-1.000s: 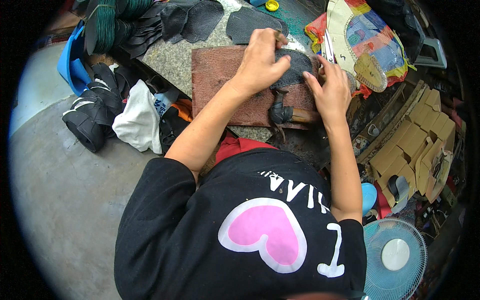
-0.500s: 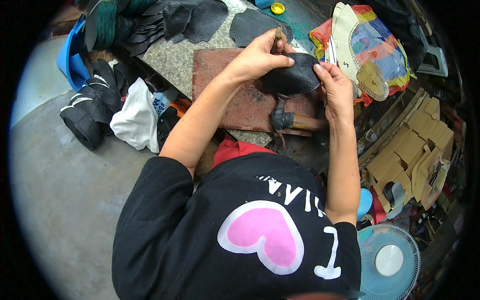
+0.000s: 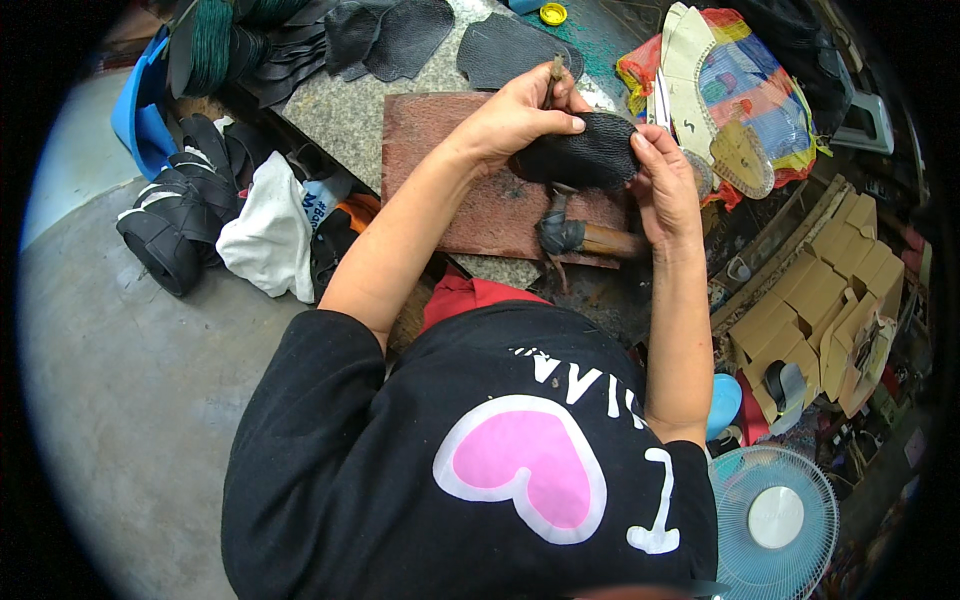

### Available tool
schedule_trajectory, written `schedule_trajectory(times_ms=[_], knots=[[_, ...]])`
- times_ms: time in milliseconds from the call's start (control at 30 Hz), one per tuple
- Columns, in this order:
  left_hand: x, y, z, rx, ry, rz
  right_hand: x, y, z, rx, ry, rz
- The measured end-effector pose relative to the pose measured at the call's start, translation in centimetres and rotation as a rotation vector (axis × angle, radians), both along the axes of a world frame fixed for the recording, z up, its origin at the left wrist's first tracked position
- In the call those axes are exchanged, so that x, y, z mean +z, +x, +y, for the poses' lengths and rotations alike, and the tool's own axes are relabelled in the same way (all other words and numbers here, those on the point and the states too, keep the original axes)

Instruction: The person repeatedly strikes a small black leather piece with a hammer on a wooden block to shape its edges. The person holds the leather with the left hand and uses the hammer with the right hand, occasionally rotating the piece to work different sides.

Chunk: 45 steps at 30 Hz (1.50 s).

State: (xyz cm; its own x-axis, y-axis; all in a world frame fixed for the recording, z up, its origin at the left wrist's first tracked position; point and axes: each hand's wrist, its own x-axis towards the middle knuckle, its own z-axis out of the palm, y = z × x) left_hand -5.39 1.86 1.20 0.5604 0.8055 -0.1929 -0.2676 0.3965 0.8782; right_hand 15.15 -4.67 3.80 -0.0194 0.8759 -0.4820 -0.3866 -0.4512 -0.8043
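Observation:
A curved black leather piece (image 3: 578,152) is held up over a reddish-brown board (image 3: 430,200). My left hand (image 3: 527,118) pinches its upper left edge with the thumb on top. A thin brownish stick-like thing (image 3: 553,80) rises from between the left fingers; its kind is unclear. My right hand (image 3: 665,175) grips the right end of the leather between thumb and fingers. Just below, a hammer (image 3: 608,241) with a wooden handle and a dark wrapped head lies on the board, partly under the leather.
More black leather pieces (image 3: 405,40) lie on the speckled tabletop (image 3: 335,110). Scissors (image 3: 659,98) and pale patterns (image 3: 688,55) rest at the right on a colourful mesh bag (image 3: 745,80). Black shoes (image 3: 165,240) and a white cloth (image 3: 268,235) sit left; a fan (image 3: 775,515) stands lower right.
The leather has tilted slightly and shifted a little left between my hands. Both hands keep their hold. The whole view has moved very slightly.

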Motion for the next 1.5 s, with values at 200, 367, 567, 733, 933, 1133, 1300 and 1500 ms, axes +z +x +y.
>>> schedule_trajectory(times_ms=[200,367,567,733,933,1133,1300,1500], knots=[[-0.4,0.2,0.0,-0.011,0.087,0.017,1.1,0.1,0.5,0.062,0.024,-0.226],[-0.1,0.3,-0.1,-0.01,0.071,0.021,0.7,-0.4,0.6,-0.014,-0.017,-0.176],[0.7,0.6,-0.3,0.003,0.005,-0.034,0.0,-0.5,0.5,-0.038,0.011,-0.096],[0.9,0.5,-0.6,0.034,-0.009,0.044,-0.1,-0.1,0.2,0.002,-0.013,-0.129],[0.6,0.4,-0.8,0.048,-0.063,-0.036,-0.1,-0.2,0.4,0.03,-0.112,0.0],[0.4,0.3,-0.8,0.075,0.043,0.093,-0.3,-0.5,0.1,-0.017,0.014,-0.132],[0.1,0.8,-0.4,0.117,0.198,0.254,-1.4,-0.3,0.8,-0.016,0.097,-0.311],[0.7,1.9,-0.7,0.201,0.716,0.769,-2.0,-0.5,1.1,0.046,0.224,-0.987]])
